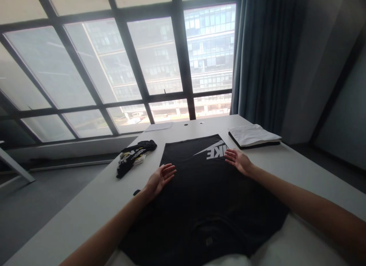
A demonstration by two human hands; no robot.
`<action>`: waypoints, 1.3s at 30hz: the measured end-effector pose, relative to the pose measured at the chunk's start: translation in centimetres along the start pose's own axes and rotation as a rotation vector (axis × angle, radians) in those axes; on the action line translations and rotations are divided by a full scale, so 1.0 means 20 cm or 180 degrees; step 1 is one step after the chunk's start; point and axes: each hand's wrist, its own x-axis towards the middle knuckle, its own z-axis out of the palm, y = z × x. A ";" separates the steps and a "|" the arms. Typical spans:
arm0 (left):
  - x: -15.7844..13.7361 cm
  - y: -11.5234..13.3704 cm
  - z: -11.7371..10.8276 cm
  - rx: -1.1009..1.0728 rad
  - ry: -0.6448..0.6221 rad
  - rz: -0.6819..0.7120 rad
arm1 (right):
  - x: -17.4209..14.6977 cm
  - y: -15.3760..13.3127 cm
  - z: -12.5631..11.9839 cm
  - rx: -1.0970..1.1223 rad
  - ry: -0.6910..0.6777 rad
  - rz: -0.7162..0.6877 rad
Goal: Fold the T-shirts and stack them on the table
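A black T-shirt point(197, 182) lies spread flat on the white table, its hem at the far end and its collar close to my body. A white logo with letters shows upside down near the hem's right corner. My left hand point(161, 178) is over the shirt's left edge, palm turned inward and fingers stretched out. Over the right edge, beside the lettering, my right hand point(238, 161) has its fingers extended, palm up. Neither hand grips the cloth; whether they touch it I cannot tell.
A crumpled dark garment with white and yellow print point(134, 155) lies on the table's left side. Folded white and black cloths point(254, 135) are stacked at the right. A pale flat sheet point(159, 126) rests at the far edge of the white table point(94, 212), before the windows and a curtain point(260, 60).
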 end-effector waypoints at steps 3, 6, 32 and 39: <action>-0.15 -0.01 -0.04 0.1615 -0.0284 0.0864 | -0.18 0.03 0.08 -0.1304 -0.0184 -0.0696; -0.29 -0.06 -0.10 0.2926 -0.0360 0.1560 | -0.34 0.10 0.07 -0.2683 -0.0207 -0.1397; 0.25 -0.10 0.09 0.4366 -0.0489 0.1597 | 0.01 0.20 0.22 -0.3787 -0.0722 -0.1523; 0.49 -0.02 -0.07 0.4570 -0.0122 0.0614 | 0.05 0.29 0.22 -0.3749 -0.0826 -0.1453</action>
